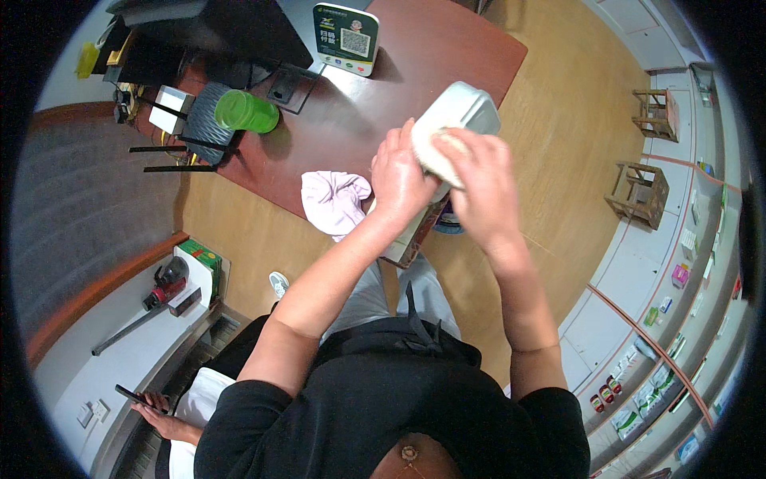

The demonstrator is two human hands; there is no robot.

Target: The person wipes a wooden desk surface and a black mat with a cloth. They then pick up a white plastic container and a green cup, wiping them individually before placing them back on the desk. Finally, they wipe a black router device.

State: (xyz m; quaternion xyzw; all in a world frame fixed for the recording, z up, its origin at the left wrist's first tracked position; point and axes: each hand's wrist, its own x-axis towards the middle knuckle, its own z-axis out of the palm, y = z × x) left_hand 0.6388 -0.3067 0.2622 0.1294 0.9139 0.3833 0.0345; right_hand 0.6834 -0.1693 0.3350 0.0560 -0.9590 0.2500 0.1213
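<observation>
My left hand (404, 173) grips the near left side of a pale, boxy object with rounded corners (458, 99), possibly a plastic container, held above the table. My right hand (488, 179) is curled around a cream-coloured cloth or pad (440, 157) and presses it against the object's near side. Slight blur covers the right hand. Both palms are hidden. To the left of my left hand, a crumpled pale pink cloth (335, 200) hangs over the table's front edge. Partly covered by my left wrist is a pale item with a dark edge (413, 236).
The reddish-brown table (443, 42) carries a payment-code sign (346, 39), a green cup (248, 112), a black router (206, 123) and a monitor (227, 30). Another person's hands (158, 413) hold a phone at lower left. Wooden stools (639, 193) and stocked shelves (688, 263) line the right.
</observation>
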